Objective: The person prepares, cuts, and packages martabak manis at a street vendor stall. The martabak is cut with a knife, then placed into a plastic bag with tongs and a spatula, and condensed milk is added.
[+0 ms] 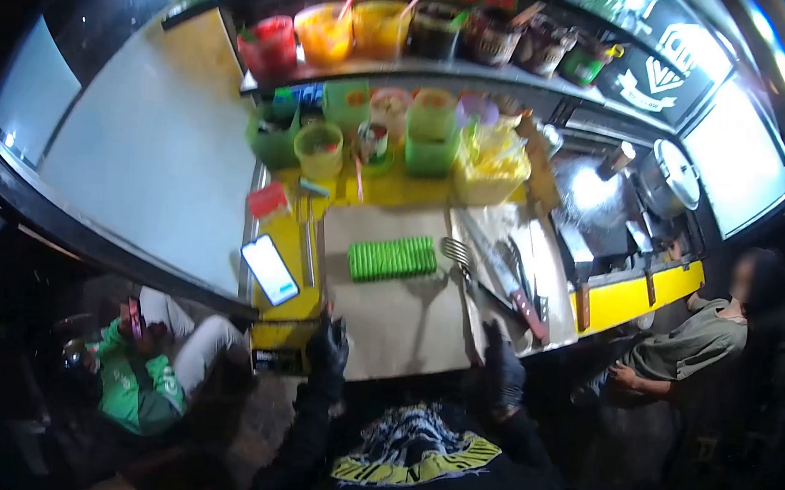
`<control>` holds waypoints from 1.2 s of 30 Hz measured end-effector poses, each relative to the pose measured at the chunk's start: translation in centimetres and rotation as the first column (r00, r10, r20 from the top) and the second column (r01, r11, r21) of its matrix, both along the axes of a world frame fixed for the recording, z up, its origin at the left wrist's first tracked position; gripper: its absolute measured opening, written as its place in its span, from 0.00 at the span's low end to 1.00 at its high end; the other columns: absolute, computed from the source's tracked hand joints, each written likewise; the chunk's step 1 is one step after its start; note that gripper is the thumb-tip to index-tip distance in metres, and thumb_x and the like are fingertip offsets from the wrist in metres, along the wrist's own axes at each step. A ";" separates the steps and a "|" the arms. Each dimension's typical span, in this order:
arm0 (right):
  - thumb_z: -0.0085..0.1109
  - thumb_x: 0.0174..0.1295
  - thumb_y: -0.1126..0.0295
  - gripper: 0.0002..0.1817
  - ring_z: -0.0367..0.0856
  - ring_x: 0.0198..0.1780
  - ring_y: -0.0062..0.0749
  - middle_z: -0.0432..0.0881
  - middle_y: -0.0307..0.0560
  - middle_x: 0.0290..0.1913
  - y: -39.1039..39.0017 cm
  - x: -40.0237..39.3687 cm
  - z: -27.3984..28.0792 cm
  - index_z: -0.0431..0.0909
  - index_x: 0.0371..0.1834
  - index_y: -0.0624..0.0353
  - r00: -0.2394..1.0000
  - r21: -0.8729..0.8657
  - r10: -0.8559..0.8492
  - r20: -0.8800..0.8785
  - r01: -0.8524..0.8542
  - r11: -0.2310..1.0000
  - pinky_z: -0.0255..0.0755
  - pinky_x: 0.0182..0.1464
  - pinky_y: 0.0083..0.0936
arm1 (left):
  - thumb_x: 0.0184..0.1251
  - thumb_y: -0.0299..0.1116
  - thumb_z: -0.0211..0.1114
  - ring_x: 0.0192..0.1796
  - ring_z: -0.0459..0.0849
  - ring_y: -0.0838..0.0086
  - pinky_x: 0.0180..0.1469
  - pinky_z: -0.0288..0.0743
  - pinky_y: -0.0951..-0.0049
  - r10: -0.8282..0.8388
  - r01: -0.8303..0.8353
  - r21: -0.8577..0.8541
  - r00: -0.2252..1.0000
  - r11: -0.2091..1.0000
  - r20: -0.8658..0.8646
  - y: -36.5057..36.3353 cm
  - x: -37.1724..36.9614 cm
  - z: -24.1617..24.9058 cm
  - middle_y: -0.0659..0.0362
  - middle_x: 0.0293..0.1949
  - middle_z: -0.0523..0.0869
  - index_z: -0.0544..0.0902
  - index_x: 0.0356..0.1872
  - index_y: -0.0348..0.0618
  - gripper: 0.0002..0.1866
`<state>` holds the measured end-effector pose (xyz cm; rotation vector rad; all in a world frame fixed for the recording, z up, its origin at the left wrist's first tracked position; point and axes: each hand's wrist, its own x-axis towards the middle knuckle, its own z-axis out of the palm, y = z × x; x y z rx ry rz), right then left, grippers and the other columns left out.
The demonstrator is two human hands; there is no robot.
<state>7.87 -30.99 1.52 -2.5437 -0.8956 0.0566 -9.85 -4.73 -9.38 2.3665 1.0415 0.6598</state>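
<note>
Both my hands wear black gloves at the counter's front edge. My left hand (329, 348) is beside the brown paper's lower left corner; its finger shape is too dark to tell. My right hand (500, 366) is near the paper's lower right, below the knife handles, its fingers extended and holding nothing. A green ridged block (392, 259) lies on the brown paper (372, 335), touched by neither hand. Right of it are a slotted utensil (457, 251) and a knife with a reddish handle (527, 311). A lit phone (270, 270) lies to the left.
Tubs with spoons (322, 35) line the upper shelf. Green containers (431, 148) and a bag-lined tub (492, 167) stand behind the paper. A griddle (594, 193) and pot (673, 178) are right. One person sits lower left; another is at right.
</note>
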 end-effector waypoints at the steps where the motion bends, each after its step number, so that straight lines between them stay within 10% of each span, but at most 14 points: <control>1: 0.50 0.62 0.76 0.30 0.81 0.35 0.50 0.79 0.57 0.39 -0.2 1.1 2.5 0.64 0.70 0.53 0.999 -0.005 -0.036 0.027 0.036 0.999 0.72 0.29 0.40 | 0.70 0.36 0.57 0.49 0.82 0.48 0.47 0.77 0.58 0.001 -0.003 0.037 0.999 0.999 0.039 0.0 0.0 -0.7 0.43 0.53 0.82 0.70 0.65 0.41 0.24; 3: 0.49 0.65 0.76 0.21 0.82 0.37 0.48 0.81 0.55 0.43 -2.5 7.3 0.7 0.72 0.63 0.56 0.916 0.230 -0.060 0.398 -0.036 0.973 0.74 0.32 0.36 | 0.70 0.37 0.57 0.49 0.82 0.48 0.47 0.77 0.57 0.005 -0.015 0.099 0.995 0.995 0.096 -0.1 -0.3 -1.9 0.43 0.53 0.82 0.70 0.66 0.42 0.24; 9: 0.49 0.68 0.76 0.10 0.83 0.41 0.44 0.82 0.54 0.41 -1.7 20.9 14.5 0.77 0.49 0.61 0.731 0.334 -0.049 0.681 -0.250 0.909 0.75 0.41 0.34 | 0.70 0.35 0.57 0.50 0.82 0.47 0.49 0.76 0.57 0.103 -0.113 -0.151 0.992 0.982 -0.073 -0.9 -0.5 -1.4 0.41 0.53 0.81 0.70 0.65 0.42 0.24; 14: 0.47 0.72 0.71 0.15 0.79 0.53 0.36 0.81 0.52 0.51 -3.3 30.1 16.4 0.74 0.58 0.62 0.931 0.330 -0.020 0.365 -0.109 0.938 0.72 0.54 0.27 | 0.64 0.33 0.63 0.48 0.80 0.49 0.49 0.75 0.58 0.150 -0.080 -0.220 0.934 0.972 0.325 -1.5 -1.1 -5.4 0.42 0.51 0.81 0.71 0.65 0.42 0.27; 17: 0.46 0.71 0.75 0.14 0.79 0.51 0.27 0.81 0.46 0.46 -3.6 29.3 13.3 0.74 0.57 0.63 0.989 0.340 0.043 0.140 -0.089 0.936 0.72 0.53 0.24 | 0.62 0.33 0.66 0.47 0.79 0.51 0.49 0.74 0.59 0.193 -0.196 0.056 0.979 0.979 0.058 -3.3 -1.9 -4.9 0.44 0.47 0.81 0.72 0.64 0.44 0.28; 19: 0.53 0.66 0.80 0.06 0.82 0.42 0.31 0.83 0.50 0.40 -4.6 30.4 6.1 0.78 0.43 0.67 0.972 0.746 0.237 0.007 -0.163 0.646 0.76 0.45 0.26 | 0.61 0.34 0.66 0.45 0.79 0.52 0.48 0.74 0.59 0.213 -0.212 0.160 0.977 0.964 0.013 -5.0 -0.7 0.1 0.47 0.43 0.80 0.74 0.63 0.47 0.27; 22: 0.53 0.66 0.79 0.07 0.83 0.42 0.32 0.84 0.49 0.40 -3.4 28.6 6.1 0.76 0.45 0.66 0.970 0.481 0.242 -0.033 -0.197 0.854 0.76 0.46 0.26 | 0.60 0.35 0.67 0.45 0.80 0.54 0.50 0.75 0.57 0.322 -0.183 0.442 0.909 0.878 -0.265 -6.5 -0.7 0.7 0.50 0.41 0.80 0.76 0.60 0.46 0.25; 23: 0.53 0.66 0.78 0.05 0.82 0.41 0.30 0.82 0.47 0.38 -2.9 30.5 3.7 0.76 0.43 0.66 0.907 0.615 0.223 -0.358 0.049 0.787 0.75 0.47 0.25 | 0.61 0.35 0.66 0.48 0.79 0.55 0.55 0.71 0.58 0.323 -0.211 0.399 0.915 0.892 -0.240 -7.3 -1.6 -1.3 0.49 0.44 0.81 0.77 0.60 0.45 0.24; 25: 0.50 0.67 0.79 0.04 0.74 0.33 0.23 0.77 0.39 0.32 2.0 29.2 8.0 0.76 0.38 0.63 0.935 0.592 0.345 0.083 -0.324 0.738 0.68 0.35 0.19 | 0.62 0.36 0.65 0.52 0.79 0.57 0.61 0.67 0.58 0.345 -0.262 0.369 0.921 0.892 -0.179 -7.3 -0.7 -0.5 0.47 0.47 0.82 0.77 0.60 0.44 0.23; 26: 0.54 0.64 0.79 0.03 0.79 0.39 0.34 0.77 0.47 0.34 2.8 29.9 11.1 0.76 0.39 0.64 0.908 0.397 0.401 0.118 -0.413 0.819 0.73 0.44 0.26 | 0.63 0.36 0.65 0.47 0.81 0.59 0.58 0.69 0.59 0.186 -0.103 0.458 0.973 0.883 -0.140 -7.7 -0.3 3.2 0.50 0.41 0.83 0.78 0.58 0.45 0.22; 31: 0.46 0.74 0.68 0.17 0.78 0.49 0.23 0.81 0.44 0.52 7.1 34.1 21.9 0.74 0.59 0.66 0.863 0.546 0.465 0.197 -0.491 0.679 0.72 0.47 0.24 | 0.55 0.27 0.64 0.39 0.81 0.67 0.50 0.75 0.56 -0.100 0.075 0.289 0.992 0.954 0.073 -8.4 0.5 5.5 0.60 0.28 0.80 0.84 0.50 0.48 0.18; 33: 0.44 0.75 0.65 0.19 0.79 0.52 0.31 0.80 0.51 0.55 10.3 32.3 31.0 0.73 0.61 0.64 0.796 0.224 0.338 0.501 -0.497 0.838 0.71 0.57 0.27 | 0.55 0.26 0.63 0.36 0.81 0.66 0.48 0.75 0.58 -0.134 0.089 0.356 0.986 0.930 0.104 -8.3 2.1 10.2 0.61 0.27 0.79 0.84 0.50 0.48 0.19; 35: 0.46 0.73 0.65 0.17 0.80 0.50 0.39 0.80 0.53 0.48 12.8 37.8 35.4 0.76 0.55 0.64 0.211 -0.217 0.392 0.896 -0.562 0.798 0.72 0.55 0.31 | 0.54 0.24 0.62 0.33 0.80 0.66 0.46 0.75 0.60 -0.185 0.118 0.413 0.974 0.903 0.127 -8.2 2.6 11.7 0.61 0.25 0.78 0.84 0.50 0.48 0.19; 36: 0.50 0.69 0.71 0.15 0.81 0.50 0.43 0.80 0.55 0.50 14.4 39.3 36.3 0.76 0.55 0.62 0.337 -0.026 0.327 0.883 -0.659 0.751 0.75 0.53 0.32 | 0.54 0.23 0.61 0.30 0.79 0.66 0.43 0.75 0.62 -0.207 0.133 0.420 0.969 0.898 0.135 -8.1 2.7 11.2 0.61 0.25 0.77 0.84 0.49 0.48 0.19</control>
